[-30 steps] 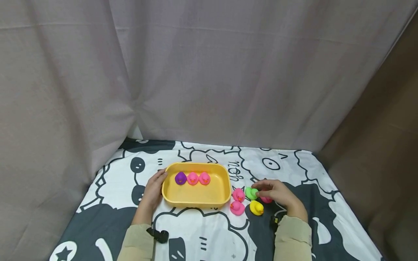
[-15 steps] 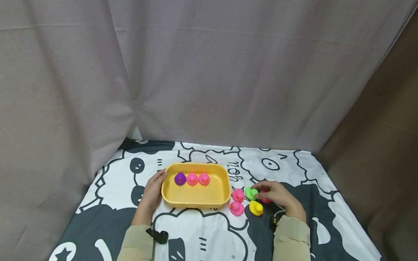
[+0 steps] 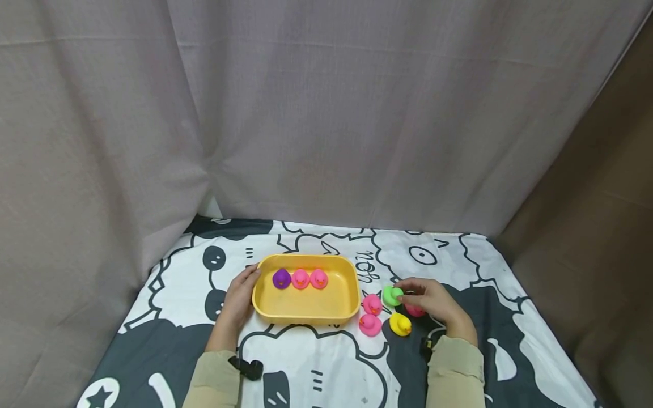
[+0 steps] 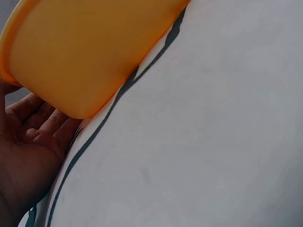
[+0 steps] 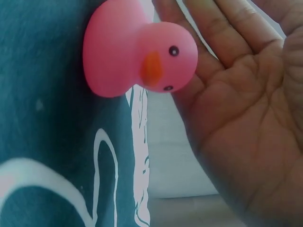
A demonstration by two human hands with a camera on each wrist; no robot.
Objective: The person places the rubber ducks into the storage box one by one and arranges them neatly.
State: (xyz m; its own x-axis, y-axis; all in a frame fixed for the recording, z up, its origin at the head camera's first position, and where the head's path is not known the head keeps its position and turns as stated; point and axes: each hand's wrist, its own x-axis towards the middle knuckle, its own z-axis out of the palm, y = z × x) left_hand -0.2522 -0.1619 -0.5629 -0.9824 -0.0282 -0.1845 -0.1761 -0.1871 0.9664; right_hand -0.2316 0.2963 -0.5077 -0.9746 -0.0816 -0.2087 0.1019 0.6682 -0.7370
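Note:
In the head view, my right hand (image 3: 439,303) pinches a green rubber duck (image 3: 393,295) between its thumb and fingertips. Under that hand sits a partly hidden pink rubber duck (image 3: 415,310); it fills the upper part of the right wrist view as a pink duck (image 5: 123,52) beside my open palm. My left hand (image 3: 240,297) holds the left end of a yellow tray (image 3: 306,318), its fingers partly hidden behind the tray wall in the left wrist view. A purple duck (image 3: 282,279) and two pink ducks (image 3: 309,279) stand in a row in the tray.
Two more pink ducks (image 3: 370,315) and a yellow duck (image 3: 400,324) sit right of the tray on a black-and-white patterned cloth (image 3: 316,368). Behind the table hangs a grey curtain (image 3: 326,113); a brown one (image 3: 602,226) hangs on the right.
The green duck has risen slightly with my right hand, uncovering more of the pink duck below it. My left hand and the tray stay in place.

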